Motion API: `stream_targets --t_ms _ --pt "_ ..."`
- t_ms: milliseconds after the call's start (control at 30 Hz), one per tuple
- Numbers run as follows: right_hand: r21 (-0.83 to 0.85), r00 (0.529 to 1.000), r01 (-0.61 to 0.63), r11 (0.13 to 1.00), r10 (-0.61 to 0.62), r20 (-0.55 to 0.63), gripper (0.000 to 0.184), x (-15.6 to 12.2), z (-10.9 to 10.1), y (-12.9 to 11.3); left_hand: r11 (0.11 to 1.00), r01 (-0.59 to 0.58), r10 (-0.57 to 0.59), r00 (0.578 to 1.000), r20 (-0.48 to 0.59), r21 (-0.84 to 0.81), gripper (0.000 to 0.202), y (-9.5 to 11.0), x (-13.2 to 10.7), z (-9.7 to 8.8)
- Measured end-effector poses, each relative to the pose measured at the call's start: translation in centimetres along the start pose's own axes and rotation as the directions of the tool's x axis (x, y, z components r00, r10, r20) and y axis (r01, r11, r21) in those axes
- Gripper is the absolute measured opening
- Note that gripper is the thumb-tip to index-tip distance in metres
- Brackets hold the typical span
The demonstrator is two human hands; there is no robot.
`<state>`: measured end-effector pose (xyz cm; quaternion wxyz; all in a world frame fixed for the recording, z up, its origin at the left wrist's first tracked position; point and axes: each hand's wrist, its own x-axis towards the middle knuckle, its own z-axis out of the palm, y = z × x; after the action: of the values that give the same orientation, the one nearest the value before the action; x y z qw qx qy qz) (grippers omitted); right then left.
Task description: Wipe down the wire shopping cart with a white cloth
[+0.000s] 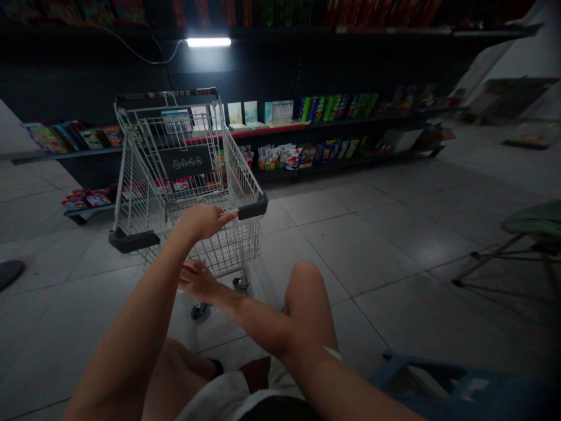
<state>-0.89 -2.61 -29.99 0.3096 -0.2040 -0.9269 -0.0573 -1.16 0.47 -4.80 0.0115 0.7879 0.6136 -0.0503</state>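
A wire shopping cart [243, 240] with dark grey grips on its handle stands in front of me, its basket bare of goods. My left hand [204, 222] is closed over the middle of the handle, a finger reaching right along the bar toward the dark grip [253, 207]. Lower down, my right hand [199, 282] hangs near the cart's rear wires, below my left hand. Its fingers are loosely bent and a little apart, and nothing shows in them. My left forearm hides part of the cart; whether the right fingertips touch it I cannot tell.
Behind the cart runs a dark shelf [350, 120] with books, tube-shaped cans [333, 109] and snack bags [280, 156]. A lamp [209, 42] glows above. A folding stool [532, 225] stands at right, a blue plastic stool [438, 380] at lower right. A shoe [9, 273] shows at left.
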Motion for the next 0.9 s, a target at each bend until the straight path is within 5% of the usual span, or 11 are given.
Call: stream_targets --t_ms 67,167,267,367,433,533,600,667,767,833,900 --pt "-0.068 0.988 0.145 0.987 -0.148 -0.047 0.024 -2.2 -0.8 2.4 1.0 0.0 0.0 1.0 0.001 -0.006 0.082 0.0 -0.1 0.0" --pt "-0.164 0.974 0.169 0.972 -0.19 -0.125 0.016 -7.8 -3.1 7.4 1.0 0.01 -0.009 1.0 0.006 -0.011 0.082 0.2 -0.2 0.0" --pt "-0.195 0.984 0.036 0.98 -0.069 -0.166 0.017 -13.6 -5.7 11.9 1.0 0.014 -0.014 1.0 -0.003 -0.001 0.084 0.4 0.0 -0.1" --pt "-0.123 0.96 -0.206 0.971 0.177 -0.216 0.027 -16.4 -6.3 13.5 1.0 0.02 -0.02 1.0 -0.011 0.015 0.087 0.7 0.3 -0.1" --pt "-0.012 0.872 -0.413 0.91 0.392 -0.294 0.033 -15.9 -4.7 12.4 1.0 0.025 -0.025 1.0 -0.01 0.018 0.089 0.9 0.6 -0.1" --pt "0.196 0.591 -0.68 0.707 0.686 -0.424 0.038 -12.7 -0.3 8.4 0.999 0.03 -0.03 1.0 -0.007 0.02 0.089 1.2 1.1 -0.2" --pt "0.252 0.533 -0.712 0.655 0.739 -0.413 0.043 -10.5 2.3 5.7 0.999 0.028 -0.028 1.0 -0.003 0.021 0.088 1.2 1.3 -0.2" --pt "0.201 0.687 -0.631 0.749 0.66 -0.304 0.044 -9.5 3.7 4.4 0.999 0.023 -0.024 1.0 0.001 0.026 0.086 1.0 1.2 -0.3" --pt "0.102 0.946 -0.303 0.948 0.312 -0.086 0.035 -10.8 2.6 5.9 0.999 0.017 -0.017 1.0 0.016 0.032 0.083 0.6 0.9 -0.3" --pt "0.081 0.997 -0.074 0.994 0.074 0.003 0.027 -13.2 0.6 8.9 1.0 0.02 -0.021 0.999 0.03 0.025 0.083 0.3 0.7 -0.3" --pt "0.077 0.999 -0.011 0.997 0.009 0.031 0.02 -15.8 -1.9 12.4 0.999 0.024 -0.025 0.999 0.034 0.02 0.083 0.2 0.5 -0.3"
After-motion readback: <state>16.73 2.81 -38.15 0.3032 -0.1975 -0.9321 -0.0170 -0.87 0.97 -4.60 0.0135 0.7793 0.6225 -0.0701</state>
